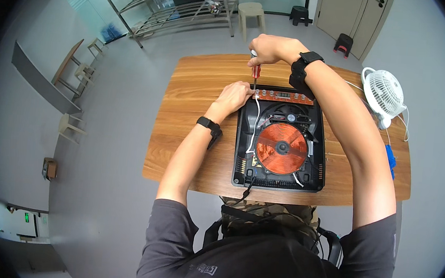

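Observation:
An opened induction cooker lies on the table in front of me, its black shell showing a round copper coil. Along its far side runs an orange-red circuit board with several round buttons. My right hand is closed round the handle of a screwdriver, held upright with its shaft down to the board's left end. Beside that tip, my left hand has its fingers drawn together at the cooker's far left corner; what they pinch, if anything, is hidden. A white cable runs from the board toward the coil.
The cooker rests on a wooden table. A white fan stands at the table's right edge, with a blue object nearer me. A black power cord hangs over the near edge. Beyond are a metal rack and stools.

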{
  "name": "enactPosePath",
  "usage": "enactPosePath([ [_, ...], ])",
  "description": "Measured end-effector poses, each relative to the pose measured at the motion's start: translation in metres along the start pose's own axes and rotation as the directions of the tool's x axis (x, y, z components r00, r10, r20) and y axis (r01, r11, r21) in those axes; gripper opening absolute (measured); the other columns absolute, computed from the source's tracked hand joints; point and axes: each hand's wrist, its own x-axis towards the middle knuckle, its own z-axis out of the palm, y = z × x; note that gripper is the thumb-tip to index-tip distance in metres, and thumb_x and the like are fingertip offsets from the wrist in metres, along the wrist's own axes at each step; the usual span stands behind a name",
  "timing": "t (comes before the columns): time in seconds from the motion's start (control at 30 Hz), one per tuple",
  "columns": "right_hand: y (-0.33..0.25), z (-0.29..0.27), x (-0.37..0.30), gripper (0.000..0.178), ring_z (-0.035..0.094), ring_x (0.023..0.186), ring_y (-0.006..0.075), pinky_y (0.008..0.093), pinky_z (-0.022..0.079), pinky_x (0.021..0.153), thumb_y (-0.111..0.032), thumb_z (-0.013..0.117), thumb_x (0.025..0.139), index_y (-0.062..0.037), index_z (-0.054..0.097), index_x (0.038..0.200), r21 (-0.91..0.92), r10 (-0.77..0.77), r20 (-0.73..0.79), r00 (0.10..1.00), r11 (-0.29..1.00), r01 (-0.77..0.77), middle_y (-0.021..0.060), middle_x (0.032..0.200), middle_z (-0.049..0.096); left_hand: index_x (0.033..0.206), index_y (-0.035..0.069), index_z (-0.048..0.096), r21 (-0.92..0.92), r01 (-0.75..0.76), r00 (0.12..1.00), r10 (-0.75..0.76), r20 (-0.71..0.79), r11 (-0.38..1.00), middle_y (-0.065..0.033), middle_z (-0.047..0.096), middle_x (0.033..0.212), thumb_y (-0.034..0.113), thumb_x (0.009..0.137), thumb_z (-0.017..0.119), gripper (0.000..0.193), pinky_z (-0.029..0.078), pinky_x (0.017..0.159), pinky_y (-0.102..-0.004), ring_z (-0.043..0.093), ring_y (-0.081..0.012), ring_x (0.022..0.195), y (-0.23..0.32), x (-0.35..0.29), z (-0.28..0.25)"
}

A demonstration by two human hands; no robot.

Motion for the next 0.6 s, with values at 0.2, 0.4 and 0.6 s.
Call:
enactPosePath([
  [0.2,0.005,0.000,-0.003,0.050,0.069,0.104,0.0388,0.0460,0.054,0.087,-0.038,0.077,0.089,-0.0037,0.065,0.123,0.031,-0.010,0.004,1.000,0.999,0.010,0.0195,0.108,0.074,0.104,0.007,0.079,0.011,0.022,0.999,-0.023,0.039,1.000,-0.0108,0.073,0.102,0.014,0.095,0.062,0.020,0.055,0.090,-0.0453,0.067,-0.0327,0.105,0.002,0.001,-0.004],
  [0.4,0.016,0.006,0.004,0.048,0.068,0.105,0.0382,0.0454,0.054,0.088,-0.031,0.080,0.088,-0.0058,0.063,0.126,0.019,-0.036,-0.010,0.999,0.999,0.036,0.0175,0.110,0.073,0.105,0.002,0.077,0.001,-0.043,0.999,0.043,-0.016,0.999,-0.0136,0.072,0.096,0.014,0.093,0.064,0.021,0.055,0.084,-0.0446,0.068,-0.0352,0.096,-0.002,0.001,0.001],
  [0.6,0.018,-0.004,0.005,0.043,0.067,0.108,0.0370,0.0448,0.053,0.091,-0.023,0.078,0.090,-0.0062,0.062,0.126,0.056,-0.051,-0.011,0.999,0.997,0.052,0.0157,0.113,0.072,0.106,0.002,0.078,0.007,-0.035,0.999,0.034,0.008,0.999,-0.0144,0.073,0.096,0.013,0.093,0.064,0.022,0.055,0.084,-0.0448,0.068,-0.0356,0.096,0.000,0.001,-0.003],
])
